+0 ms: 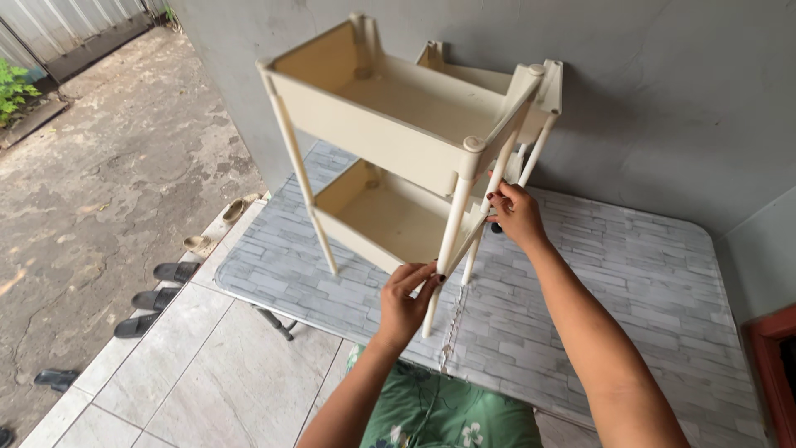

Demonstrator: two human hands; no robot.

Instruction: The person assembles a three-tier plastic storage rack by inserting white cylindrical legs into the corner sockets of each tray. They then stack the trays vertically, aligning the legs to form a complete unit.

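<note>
Green floral garment (439, 415) nearest the lens, forearms reaching out over it. Left hand (406, 299) pinching the near corner of the lower tray, fingers closed on the tray edge where the front post passes. Right hand (516, 214) wrapped around a thin post higher up, fingertips closed on it. Cream plastic tiered rack (398, 141) standing tilted on the table (613, 282), leaning toward the camera, upper tray high, a third tray behind against the grey wall (663, 99).

Handling, as a guess: light, hollow plastic; posts slender and likely flexy; push-fit joints probably loose, so prone to racking or popping apart if twisted. Smooth surface, somewhat slippery. Best purchase at tray corners and post sockets, not mid-post.

Around: brick-pattern table cover, thin chain (452, 332) dangling at the near edge. Sandals (157, 294) lined up on the tiled floor at left, concrete yard beyond. Wall close behind the rack limits tilt room; table edge near the front feet.
</note>
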